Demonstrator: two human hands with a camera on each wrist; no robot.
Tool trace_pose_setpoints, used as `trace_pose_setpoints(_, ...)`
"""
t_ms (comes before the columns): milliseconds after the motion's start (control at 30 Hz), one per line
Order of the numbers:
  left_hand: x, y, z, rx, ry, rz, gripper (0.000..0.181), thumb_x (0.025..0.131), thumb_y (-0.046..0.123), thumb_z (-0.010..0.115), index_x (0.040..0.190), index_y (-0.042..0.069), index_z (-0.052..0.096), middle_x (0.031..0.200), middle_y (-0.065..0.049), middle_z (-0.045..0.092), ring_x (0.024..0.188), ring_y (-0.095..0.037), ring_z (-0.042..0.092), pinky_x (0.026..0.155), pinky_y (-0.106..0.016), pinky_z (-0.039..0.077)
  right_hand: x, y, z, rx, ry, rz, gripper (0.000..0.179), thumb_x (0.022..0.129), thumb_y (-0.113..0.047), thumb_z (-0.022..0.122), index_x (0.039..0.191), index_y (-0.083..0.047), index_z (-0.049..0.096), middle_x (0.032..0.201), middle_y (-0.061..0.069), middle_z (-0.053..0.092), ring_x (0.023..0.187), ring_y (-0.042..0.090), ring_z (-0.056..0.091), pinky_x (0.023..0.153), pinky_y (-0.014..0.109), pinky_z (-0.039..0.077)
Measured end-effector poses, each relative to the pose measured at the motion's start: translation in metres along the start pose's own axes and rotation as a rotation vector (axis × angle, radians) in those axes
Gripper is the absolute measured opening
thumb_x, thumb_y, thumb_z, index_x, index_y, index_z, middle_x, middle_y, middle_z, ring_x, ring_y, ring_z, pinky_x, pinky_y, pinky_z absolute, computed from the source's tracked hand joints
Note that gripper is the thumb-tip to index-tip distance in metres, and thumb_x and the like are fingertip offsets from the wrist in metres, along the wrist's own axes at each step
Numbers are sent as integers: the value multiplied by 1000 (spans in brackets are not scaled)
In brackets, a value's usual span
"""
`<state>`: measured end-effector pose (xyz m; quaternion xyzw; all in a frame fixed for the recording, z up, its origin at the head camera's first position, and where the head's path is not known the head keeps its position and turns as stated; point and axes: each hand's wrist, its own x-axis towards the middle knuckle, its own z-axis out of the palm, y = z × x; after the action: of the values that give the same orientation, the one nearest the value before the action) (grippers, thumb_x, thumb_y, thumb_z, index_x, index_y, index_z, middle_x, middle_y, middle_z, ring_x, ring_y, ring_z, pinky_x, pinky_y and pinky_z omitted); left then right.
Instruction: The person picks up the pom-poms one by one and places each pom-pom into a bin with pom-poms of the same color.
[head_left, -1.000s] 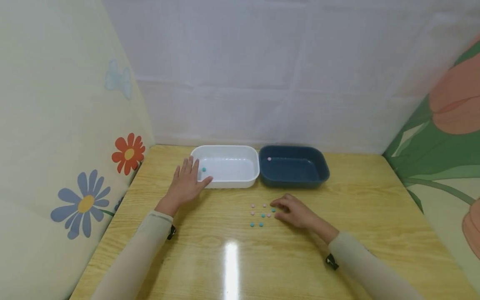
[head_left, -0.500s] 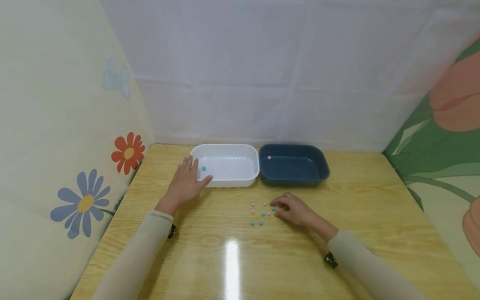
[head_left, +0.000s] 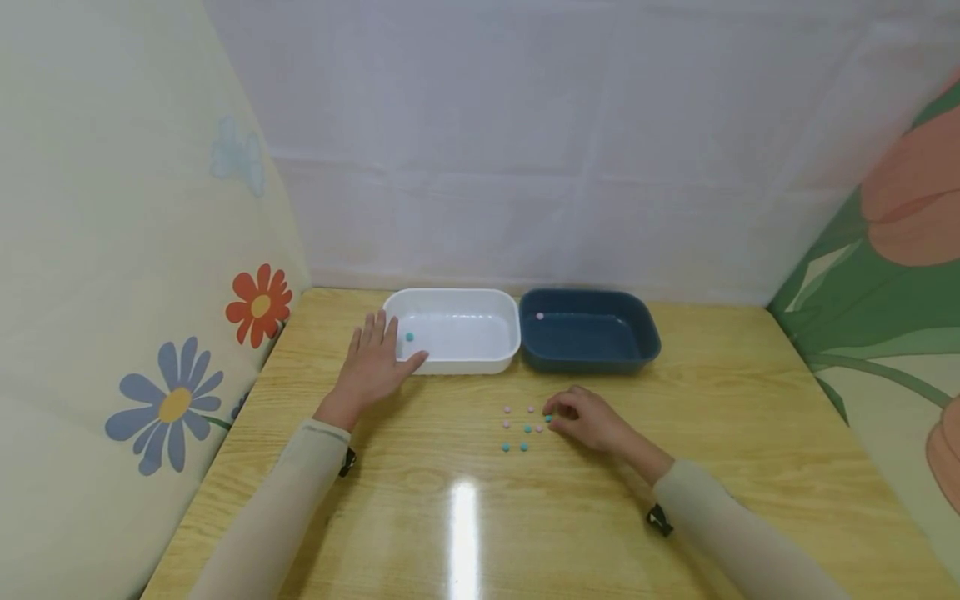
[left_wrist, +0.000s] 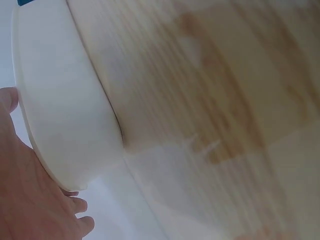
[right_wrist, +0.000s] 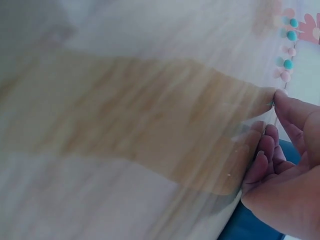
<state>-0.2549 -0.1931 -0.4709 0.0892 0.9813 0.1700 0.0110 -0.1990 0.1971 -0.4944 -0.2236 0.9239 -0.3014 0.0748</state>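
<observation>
My left hand rests with spread fingers over the left end of a white rectangular tray; its thumb lies on the front rim. In the left wrist view the same hand lies along the tray wall. One teal bead is inside that tray. On the table my right hand pinches a small teal bead between thumb and index finger. The right wrist view shows this hand's other fingers curled, with the bead mostly hidden. Loose pink beads and teal beads lie just left of it.
A dark blue tray stands against the white one's right side, with one pink bead in it. Behind both trays rises a white cloth wall. The wood-grain table stretches in front.
The right thumb and index finger have drawn slightly closer together around the teal bead. My left hand stays in place on the white tray.
</observation>
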Motion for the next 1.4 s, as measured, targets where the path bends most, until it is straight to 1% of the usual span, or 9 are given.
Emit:
trace_pose_setpoints(267, -2, 0, -1, 12, 12, -5, 106, 94, 80, 31, 162, 1, 8, 169, -21, -2, 155, -41, -8, 123, -59, -5, -1, -3, -1, 10, -5, 16, 7, 92, -17, 75, 98, -16, 72, 87, -2, 56, 82, 13, 50, 75, 32, 44)
trace_pose_setpoints(467, -1, 0, 0, 20, 7, -11, 106, 94, 81, 30, 162, 2, 8, 169, -20, -3, 155, -42, -7, 123, -59, -5, 0, -1, 0, 5, -16, 48, 6, 92, -17, 76, 96, -19, 72, 88, -4, 57, 83, 12, 52, 78, 32, 46)
trace_pose_setpoints(567, -1, 1, 0, 13, 7, -13, 106, 94, 80, 31, 162, 2, 8, 169, -19, -3, 155, -42, -7, 123, -59, -5, 1, -1, -1, 9, -11, 45, 6, 91, -17, 76, 94, -19, 72, 87, -5, 59, 83, 11, 54, 78, 32, 47)
trace_pose_setpoints(800, -1, 1, 0, 4, 1, -13, 104, 95, 79, 32, 162, 3, 8, 169, -19, -4, 155, -43, -7, 122, -59, -6, 4, -1, -6, 40, -14, 44, 4, 91, -15, 75, 95, -15, 73, 87, -6, 64, 83, 10, 57, 79, 33, 50)
trace_pose_setpoints(1000, -1, 1, -1, -8, -1, -15, 104, 95, 78, 32, 162, 3, 8, 169, -19, -5, 155, -42, -8, 122, -60, -6, 6, -2, -10, 83, -14, 43, 4, 93, -13, 73, 96, -14, 74, 85, -4, 65, 82, 11, 58, 79, 33, 50)
trace_pose_setpoints(1233, -1, 1, -2, -12, -5, -16, 103, 96, 78, 32, 162, 3, 8, 169, -19, -5, 155, -42, -8, 122, -60, -5, 8, -7, -13, 60, -4, 44, 6, 93, -11, 72, 98, -13, 74, 84, -4, 64, 82, 11, 57, 78, 32, 50)
trace_pose_setpoints(1400, -2, 1, -3, -15, -2, -14, 102, 97, 76, 34, 162, 2, 8, 169, -19, -5, 154, -43, -7, 122, -60, -5, 9, -10, -14, 74, 5, 43, 7, 93, -11, 72, 99, -12, 74, 85, -3, 64, 82, 12, 57, 79, 32, 50)
